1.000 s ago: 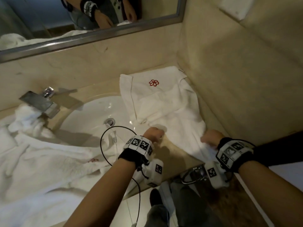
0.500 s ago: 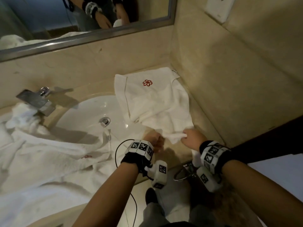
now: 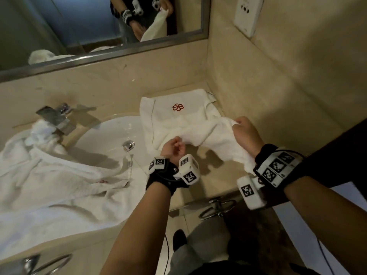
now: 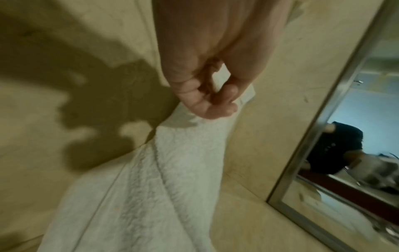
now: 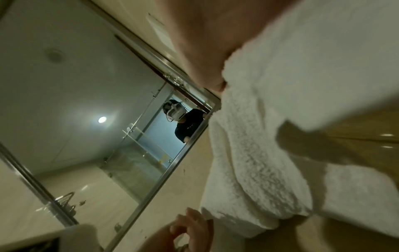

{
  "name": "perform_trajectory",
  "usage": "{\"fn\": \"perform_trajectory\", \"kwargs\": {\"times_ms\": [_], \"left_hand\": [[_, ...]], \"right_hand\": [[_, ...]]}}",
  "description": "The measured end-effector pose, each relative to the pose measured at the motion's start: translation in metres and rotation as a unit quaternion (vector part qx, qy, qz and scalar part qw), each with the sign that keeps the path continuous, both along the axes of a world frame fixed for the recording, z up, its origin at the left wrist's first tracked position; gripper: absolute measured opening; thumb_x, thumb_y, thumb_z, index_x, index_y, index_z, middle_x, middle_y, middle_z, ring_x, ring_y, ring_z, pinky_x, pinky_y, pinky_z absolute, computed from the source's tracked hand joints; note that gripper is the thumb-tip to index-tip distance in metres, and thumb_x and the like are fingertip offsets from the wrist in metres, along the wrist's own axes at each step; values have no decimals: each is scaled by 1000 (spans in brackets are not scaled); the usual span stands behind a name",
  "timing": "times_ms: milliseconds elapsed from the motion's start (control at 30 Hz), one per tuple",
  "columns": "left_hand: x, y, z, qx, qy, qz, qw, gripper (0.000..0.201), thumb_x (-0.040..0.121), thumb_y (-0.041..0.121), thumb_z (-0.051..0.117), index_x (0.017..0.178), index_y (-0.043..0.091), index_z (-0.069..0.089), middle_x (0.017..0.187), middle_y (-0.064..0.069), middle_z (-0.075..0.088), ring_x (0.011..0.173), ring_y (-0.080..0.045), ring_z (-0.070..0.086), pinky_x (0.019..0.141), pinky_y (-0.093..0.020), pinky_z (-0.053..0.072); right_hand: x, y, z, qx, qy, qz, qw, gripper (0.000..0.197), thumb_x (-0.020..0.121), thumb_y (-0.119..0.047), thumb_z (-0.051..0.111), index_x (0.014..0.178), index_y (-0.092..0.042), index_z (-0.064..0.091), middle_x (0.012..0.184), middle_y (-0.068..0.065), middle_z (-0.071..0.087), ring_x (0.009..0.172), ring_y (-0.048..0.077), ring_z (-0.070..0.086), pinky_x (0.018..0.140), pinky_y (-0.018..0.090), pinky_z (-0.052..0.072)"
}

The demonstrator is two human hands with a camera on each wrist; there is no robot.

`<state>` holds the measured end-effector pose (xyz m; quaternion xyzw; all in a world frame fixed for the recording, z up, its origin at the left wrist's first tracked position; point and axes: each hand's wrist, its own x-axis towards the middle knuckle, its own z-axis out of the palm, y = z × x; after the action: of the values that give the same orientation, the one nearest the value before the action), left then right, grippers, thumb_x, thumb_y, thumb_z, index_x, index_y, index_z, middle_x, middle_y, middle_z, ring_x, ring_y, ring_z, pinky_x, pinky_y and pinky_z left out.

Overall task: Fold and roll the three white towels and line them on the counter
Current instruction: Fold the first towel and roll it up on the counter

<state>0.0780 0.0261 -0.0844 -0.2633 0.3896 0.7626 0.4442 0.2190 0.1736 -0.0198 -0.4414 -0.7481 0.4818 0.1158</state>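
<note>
Head view: 1 white towel [image 3: 184, 124] with a red flower emblem [image 3: 178, 107] lies on the beige counter [image 3: 202, 155] in the corner right of the sink [image 3: 111, 135], its far part flat, its near part lifted. The right hand [image 3: 245, 133] has fingers closed round a bunched edge, held above the counter; more cloth hangs under the right wrist. The left hand [image 3: 174, 146] sits low at the towel's near-left edge with fingers curled.

Left wrist view: supplies what the head view lacks, namely thumb and fingertip of the left hand [image 4: 207, 95] pinching the hem of the towel [image 4: 155, 187], which falls away in 2 long folds.

Right wrist view: the towel [image 5: 270, 153] is draped from the right hand [image 5: 205, 42]; the grip itself is blurred. The left hand [image 5: 187, 228] shows at the bottom edge.

Count: 1 emblem towel in hand. Further white cloth [image 3: 49, 185] is heaped left of the sink, 1 piece draped over the faucet [image 3: 57, 120]; how many towels it holds cannot be told. 1 mirror [image 3: 89, 26], 1 wall socket plate [image 3: 249, 14], 1 towel ring [image 3: 218, 208] below the counter edge.
</note>
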Motion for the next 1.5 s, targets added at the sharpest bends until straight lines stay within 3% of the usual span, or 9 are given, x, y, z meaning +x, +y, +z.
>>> {"fn": "perform_trajectory", "kwargs": {"times_ms": [233, 333, 467, 567, 733, 933, 1067, 1233, 1500], "left_hand": [[8, 7, 22, -90, 91, -156, 979, 18, 89, 14, 51, 71, 11, 49, 67, -3, 47, 54, -16, 46, 53, -27, 47], [22, 9, 21, -54, 17, -193, 979, 24, 92, 22, 47, 106, 2, 47, 103, -14, 50, 94, -35, 54, 82, -53, 46], [26, 14, 19, 52, -119, -126, 984, 65, 94, 30, 44, 142, -2, 13, 144, -29, 27, 123, -47, 40, 80, -55, 47], [25, 22, 24, 0, -70, -116, 991, 51, 96, 24, 40, 136, -2, 22, 132, -27, 41, 97, -36, 56, 69, -42, 56], [31, 20, 34, -116, 55, -166, 978, 27, 95, 6, 38, 68, 6, 46, 38, -1, 53, 44, -14, 51, 32, -13, 37], [44, 17, 27, -188, 118, -245, 944, 12, 88, 13, 49, 78, 7, 47, 81, -15, 55, 73, -28, 55, 64, -30, 47], [72, 23, 55, -126, 110, -244, 955, 30, 101, 15, 33, 72, 14, 42, 34, -3, 53, 29, -13, 53, 27, -15, 38], [61, 31, 42, -78, 70, -126, 987, 36, 97, 9, 36, 61, 11, 43, 32, -1, 47, 35, -12, 52, 46, -27, 55], [32, 1, 77, -80, 137, 117, 980, 24, 92, -5, 33, 71, 7, 37, 66, -9, 42, 48, -14, 49, 40, -18, 46]], "right_hand": [[-16, 7, 24, -191, 159, -41, 968, 26, 92, 2, 34, 84, -11, 54, 81, 6, 55, 73, 18, 54, 61, 25, 45], [-29, 3, 36, -253, 190, -16, 949, 19, 94, -6, 43, 90, -11, 61, 86, 7, 61, 78, 19, 59, 66, 27, 50], [-43, 2, 47, -312, 218, -28, 924, 16, 94, -9, 47, 95, -18, 60, 87, 5, 63, 77, 17, 60, 68, 28, 50], [-44, 4, 51, -323, 250, -19, 913, 19, 94, -5, 46, 90, -22, 55, 86, 4, 60, 75, 17, 57, 69, 29, 48], [-37, 10, 56, -295, 257, -13, 920, 30, 93, 2, 38, 85, -22, 55, 83, 3, 58, 69, 15, 55, 49, 18, 48], [-33, 8, 57, -346, 286, 10, 894, 25, 95, -2, 38, 87, -20, 55, 85, 4, 59, 74, 16, 58, 60, 24, 51], [-36, 3, 63, -330, 281, 25, 901, 24, 95, -5, 40, 88, -21, 57, 83, 2, 60, 71, 14, 58, 58, 23, 51], [-26, 2, 69, -334, 284, 44, 898, 25, 96, -6, 40, 88, -22, 57, 80, 1, 61, 68, 13, 59, 55, 20, 52], [-31, 24, 55, 9, 53, 40, 998, 34, 85, 3, 34, 81, -19, 60, 108, 6, 56, 103, 22, 52, 89, 31, 42]]}}
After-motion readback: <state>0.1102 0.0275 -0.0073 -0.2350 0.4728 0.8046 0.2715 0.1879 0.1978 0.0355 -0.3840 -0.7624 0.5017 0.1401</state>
